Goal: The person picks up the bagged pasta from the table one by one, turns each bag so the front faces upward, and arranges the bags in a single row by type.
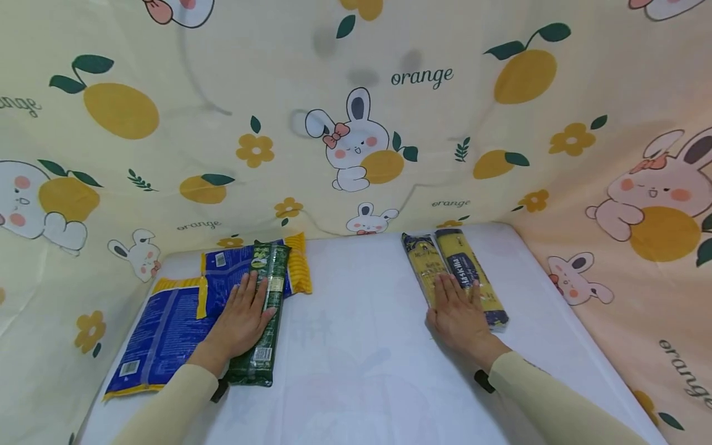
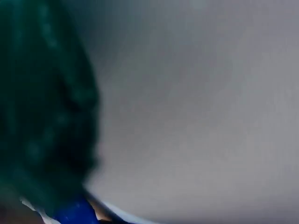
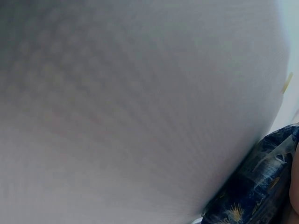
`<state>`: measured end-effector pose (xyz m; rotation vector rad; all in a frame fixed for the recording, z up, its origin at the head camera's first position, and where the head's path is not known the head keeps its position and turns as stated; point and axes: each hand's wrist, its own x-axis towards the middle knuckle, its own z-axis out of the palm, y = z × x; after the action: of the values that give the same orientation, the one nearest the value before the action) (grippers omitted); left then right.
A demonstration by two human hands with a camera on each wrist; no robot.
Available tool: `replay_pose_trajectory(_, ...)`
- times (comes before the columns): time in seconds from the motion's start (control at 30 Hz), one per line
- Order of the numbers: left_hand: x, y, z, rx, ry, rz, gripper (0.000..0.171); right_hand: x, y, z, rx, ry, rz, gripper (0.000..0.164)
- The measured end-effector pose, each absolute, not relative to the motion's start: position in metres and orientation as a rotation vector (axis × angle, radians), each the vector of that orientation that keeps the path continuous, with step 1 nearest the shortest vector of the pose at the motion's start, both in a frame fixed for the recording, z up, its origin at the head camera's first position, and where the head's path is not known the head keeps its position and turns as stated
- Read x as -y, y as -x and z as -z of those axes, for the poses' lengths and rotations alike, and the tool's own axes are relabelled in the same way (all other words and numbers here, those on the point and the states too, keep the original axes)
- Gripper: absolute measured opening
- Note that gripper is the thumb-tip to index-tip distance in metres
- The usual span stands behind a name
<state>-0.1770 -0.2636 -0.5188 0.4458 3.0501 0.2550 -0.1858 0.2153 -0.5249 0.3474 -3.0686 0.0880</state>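
My left hand (image 1: pixel 239 318) lies flat with straight fingers on a long green packet (image 1: pixel 261 346), which overlaps a blue and yellow bag (image 1: pixel 225 266). Beside and partly under that bag is a larger blue and yellow bag (image 1: pixel 167 327). On the right, my right hand (image 1: pixel 458 315) rests with extended fingers across two slim yellow and dark-blue spaghetti packets, the left packet (image 1: pixel 425 259) and the right packet (image 1: pixel 466 262). Blurred green wrapping (image 2: pixel 42 102) fills the left side of the left wrist view. A dark-blue packet end (image 3: pixel 257 186) shows in the right wrist view.
A white table (image 1: pixel 350 346) carries all the packets, with a bare stretch between the two groups. Behind and at both sides hangs a cream cloth (image 1: pixel 267 62) printed with rabbits and oranges.
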Motion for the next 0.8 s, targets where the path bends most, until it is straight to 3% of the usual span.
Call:
replay_pose_trajectory(0.53, 0.196, 0.174, 0.528, -2.957, -0.491, -0.335, 0.080, -0.220, 0.185, 0.526, 3.066, -0.340, -0.087, 0.071)
replay_pose_trajectory(0.8, 0.152, 0.172, 0.531, -2.922, -0.659, -0.257, 0.078, -0.218, 0.186, 0.526, 3.072, -0.349, -0.089, 0.071)
